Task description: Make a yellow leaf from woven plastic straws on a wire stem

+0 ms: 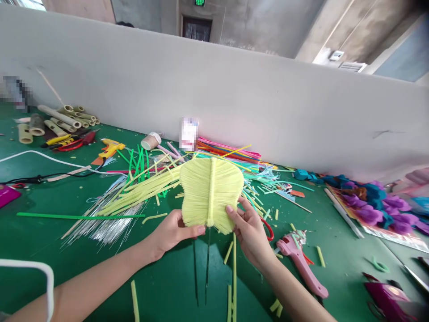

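Observation:
In the middle of the head view a pale yellow-green leaf shape, made of fuzzy pipe-cleaner strands along a thick central rib, is held upright above the table. A thin wire stem hangs from its base. My left hand grips the lower left edge, thumb across the front near the stem. My right hand pinches the lower right edge between thumb and fingers. Behind the leaf shape lies a bundle of yellow-green pipe cleaners, with silvery wires beside it.
A pink glue gun lies right of my right hand, near red-handled scissors. At the back left are a yellow glue gun, pliers and bamboo tubes. Purple and blue petals lie right. A pale partition borders the green table.

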{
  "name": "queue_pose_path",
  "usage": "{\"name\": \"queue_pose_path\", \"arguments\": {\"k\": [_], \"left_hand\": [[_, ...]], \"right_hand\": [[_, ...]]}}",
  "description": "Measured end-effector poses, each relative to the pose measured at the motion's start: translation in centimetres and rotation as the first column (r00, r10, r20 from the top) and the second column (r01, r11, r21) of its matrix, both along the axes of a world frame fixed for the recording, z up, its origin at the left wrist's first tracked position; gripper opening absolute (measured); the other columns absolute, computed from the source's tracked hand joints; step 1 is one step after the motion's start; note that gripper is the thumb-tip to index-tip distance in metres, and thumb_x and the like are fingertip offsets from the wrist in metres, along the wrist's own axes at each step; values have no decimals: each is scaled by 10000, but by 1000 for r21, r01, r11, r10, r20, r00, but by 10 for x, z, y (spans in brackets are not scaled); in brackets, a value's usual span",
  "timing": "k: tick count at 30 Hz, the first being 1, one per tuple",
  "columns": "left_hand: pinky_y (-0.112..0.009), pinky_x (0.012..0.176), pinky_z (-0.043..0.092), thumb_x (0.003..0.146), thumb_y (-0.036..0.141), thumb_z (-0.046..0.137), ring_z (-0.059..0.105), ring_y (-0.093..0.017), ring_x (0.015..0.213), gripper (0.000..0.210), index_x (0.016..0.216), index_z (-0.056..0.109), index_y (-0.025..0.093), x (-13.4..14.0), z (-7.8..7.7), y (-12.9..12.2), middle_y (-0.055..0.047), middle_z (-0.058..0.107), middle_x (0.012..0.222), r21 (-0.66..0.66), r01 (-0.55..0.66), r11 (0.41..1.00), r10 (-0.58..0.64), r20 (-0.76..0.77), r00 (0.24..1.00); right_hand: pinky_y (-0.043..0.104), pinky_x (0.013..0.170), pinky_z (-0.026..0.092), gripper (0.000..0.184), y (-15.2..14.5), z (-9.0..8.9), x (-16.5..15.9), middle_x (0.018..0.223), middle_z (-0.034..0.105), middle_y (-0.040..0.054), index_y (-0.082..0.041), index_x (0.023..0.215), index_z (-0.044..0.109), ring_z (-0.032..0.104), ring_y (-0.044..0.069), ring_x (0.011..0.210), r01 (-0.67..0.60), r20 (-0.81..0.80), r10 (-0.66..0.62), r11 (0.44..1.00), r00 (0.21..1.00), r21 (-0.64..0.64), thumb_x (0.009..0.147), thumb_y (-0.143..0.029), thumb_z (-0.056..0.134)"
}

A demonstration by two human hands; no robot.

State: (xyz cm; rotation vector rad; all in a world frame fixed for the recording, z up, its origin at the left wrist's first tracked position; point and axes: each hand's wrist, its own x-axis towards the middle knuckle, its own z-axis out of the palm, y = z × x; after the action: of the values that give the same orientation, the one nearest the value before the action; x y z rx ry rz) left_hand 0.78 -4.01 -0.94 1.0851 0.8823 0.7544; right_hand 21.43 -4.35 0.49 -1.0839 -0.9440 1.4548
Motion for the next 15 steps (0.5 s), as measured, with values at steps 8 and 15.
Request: {"name": "queue_pose_path", "arguments": {"k": [8,15], "left_hand": [[-313,724,503,788,337,712,630,-210,840,199,844,684,148,-3,0,-1,-52,652,814,-67,72,995,-54,239,969],[-276,686,495,804,363,714,611,-166,750,231,792,666,137,3,0,-5,-39,627,740,-82,7,997,8,175,985]], "right_hand": [[281,693,546,421,-3,-3,0,1077,727,11,-313,1124,492,697,186,853,89,-63,-84,993,994,76,798,-385,749],[304,744,559,386,-7,-6,-4,1066,723,13,-315,1133,479,696,197,897,79,-62,-72,990,995,119,834,-364,717]]}}
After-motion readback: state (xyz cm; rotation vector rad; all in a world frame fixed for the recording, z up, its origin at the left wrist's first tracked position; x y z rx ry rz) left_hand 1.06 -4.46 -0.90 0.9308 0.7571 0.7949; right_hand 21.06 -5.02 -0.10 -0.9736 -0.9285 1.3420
